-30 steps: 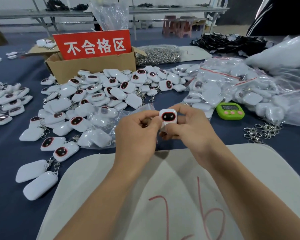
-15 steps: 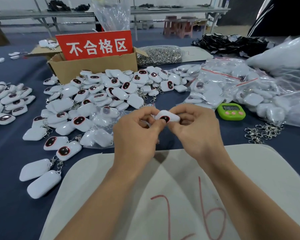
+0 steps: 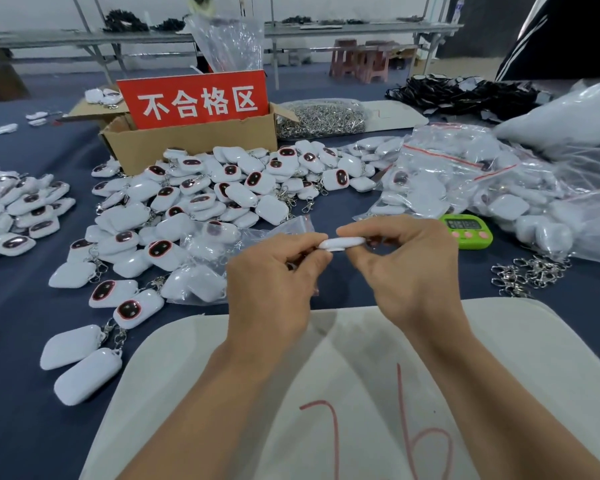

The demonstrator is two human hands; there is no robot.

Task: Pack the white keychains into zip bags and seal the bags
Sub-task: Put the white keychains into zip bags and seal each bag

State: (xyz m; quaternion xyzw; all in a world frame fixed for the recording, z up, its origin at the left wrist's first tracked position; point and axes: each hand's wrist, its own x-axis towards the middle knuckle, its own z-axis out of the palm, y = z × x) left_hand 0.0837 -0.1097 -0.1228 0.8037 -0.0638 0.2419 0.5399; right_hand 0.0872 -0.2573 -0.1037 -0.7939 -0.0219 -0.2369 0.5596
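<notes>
Dark blue cloth covers the table [image 3: 21, 393], with a pale mat [image 3: 534, 358] marked in red lying at the near edge. Only the head view is given. Both hands meet above the far edge of the mat. The left hand [image 3: 271, 289] and right hand [image 3: 406, 271] pinch one white keychain [image 3: 342, 243] between them, thumb and fingertips closed on its two ends. It is held edge-on, so it shows as a thin, smooth white oval with its face out of sight. Whether its clasp hangs below I cannot tell, as the fingers cover that part.

Just behind the left hand lies a clear zip bag [image 3: 257, 233] with a red strip at its mouth, resting against the loose pile [image 3: 222, 188] of keychains. Sealed bags [image 3: 465, 174] are heaped to the right, near a green timer [image 3: 465, 230]. A cardboard box [image 3: 194, 140] with a red sign stands behind the pile.

The step looks like readying one piece for bagging. Next, one hand would need to free itself, open the bag's mouth, and slide the keychain in before pressing the strip shut.
</notes>
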